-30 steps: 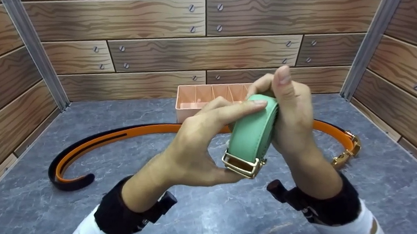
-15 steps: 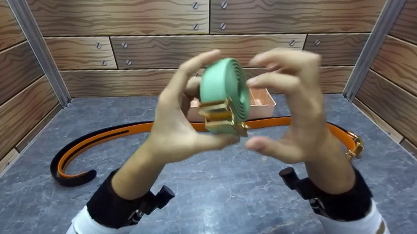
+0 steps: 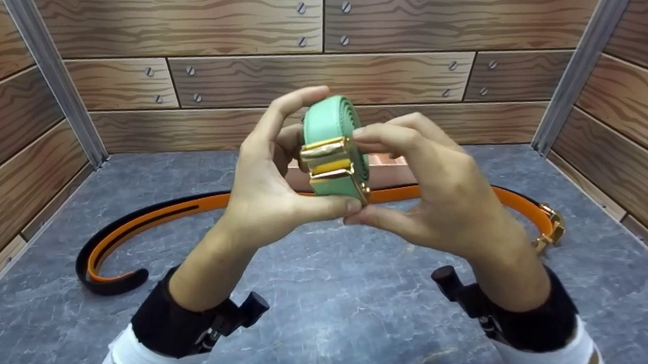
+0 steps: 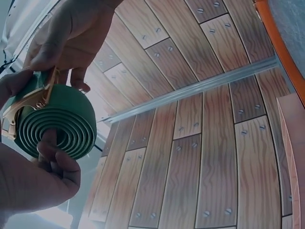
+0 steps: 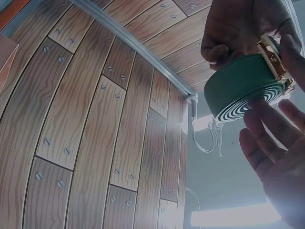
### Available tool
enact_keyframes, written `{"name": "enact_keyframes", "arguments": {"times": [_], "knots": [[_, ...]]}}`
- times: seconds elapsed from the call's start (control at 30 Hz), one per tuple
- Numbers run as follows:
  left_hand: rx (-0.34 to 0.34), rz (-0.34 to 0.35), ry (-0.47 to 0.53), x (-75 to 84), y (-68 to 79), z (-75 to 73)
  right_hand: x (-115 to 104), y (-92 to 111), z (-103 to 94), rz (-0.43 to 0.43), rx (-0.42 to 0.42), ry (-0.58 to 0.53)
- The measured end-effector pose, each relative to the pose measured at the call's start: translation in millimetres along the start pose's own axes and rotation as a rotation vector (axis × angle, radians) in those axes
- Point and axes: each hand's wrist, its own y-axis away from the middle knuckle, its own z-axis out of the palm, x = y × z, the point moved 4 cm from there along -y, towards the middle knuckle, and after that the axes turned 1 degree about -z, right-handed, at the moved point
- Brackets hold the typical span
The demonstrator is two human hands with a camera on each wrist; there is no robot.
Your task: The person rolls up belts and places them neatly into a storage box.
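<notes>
A mint-green belt [image 3: 321, 117] is rolled into a tight coil with a gold buckle [image 3: 327, 155] on its outside, held up above the table. My left hand [image 3: 262, 186] grips it from the left, thumb underneath at the buckle end and index finger reaching over the top. In the left wrist view, a curled finger of that hand meets the middle of the belt's [image 4: 71, 105] spiral. From the right, my right hand [image 3: 450, 184] pinches the coil: its fingertips touch the spiral side of the belt [image 5: 238, 76], and its thumb is at the buckle.
Behind the hands, an orange and black belt [image 3: 167, 217] lies in a wide arc on the grey marbled table [image 3: 316, 305]. Its gold buckle [image 3: 551, 227] is at the right. A peach divided box [image 3: 389, 172] stands at the back, partly hidden. Wood-patterned walls [image 3: 244, 19] enclose the table.
The coil has turned so that its spiral side faces right, and it has shifted left and upward. My right hand came away from it, then closed back onto its right side.
</notes>
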Motion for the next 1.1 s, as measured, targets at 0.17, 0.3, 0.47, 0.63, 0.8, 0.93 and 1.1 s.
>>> {"name": "enact_keyframes", "arguments": {"times": [0.17, 0.3, 0.47, 0.63, 0.8, 0.93, 1.1], "knots": [[0.027, 0.061, -0.004, 1.9, -1.8, -3.2, 2.6, 1.6, 6.5, -0.028, 0.08, 0.002], [0.02, 0.102, -0.028, 5.8, -6.8, -0.7, 12.7, 3.1, 8.5, -0.046, 0.185, -0.065], [0.06, 0.098, -0.113, 7.5, -5.1, 6.6, 28.4, 8.8, 12.4, -0.017, 0.33, -0.276], [0.118, 0.065, -0.203, 4.4, 0.4, 11.8, 39.1, 7.0, 15.0, 0.056, 0.386, -0.442], [0.09, 0.012, -0.278, -14.0, -8.0, 8.3, 55.0, 0.2, 16.0, 0.181, 0.38, -0.572], [0.087, -0.007, -0.349, -28.8, -9.7, 1.2, 64.0, 3.8, 22.5, 0.247, 0.307, -0.681], [0.128, 0.095, -0.319, -38.4, -7.3, -4.6, 65.2, 11.6, 29.4, 0.299, 0.197, -0.741]]}}
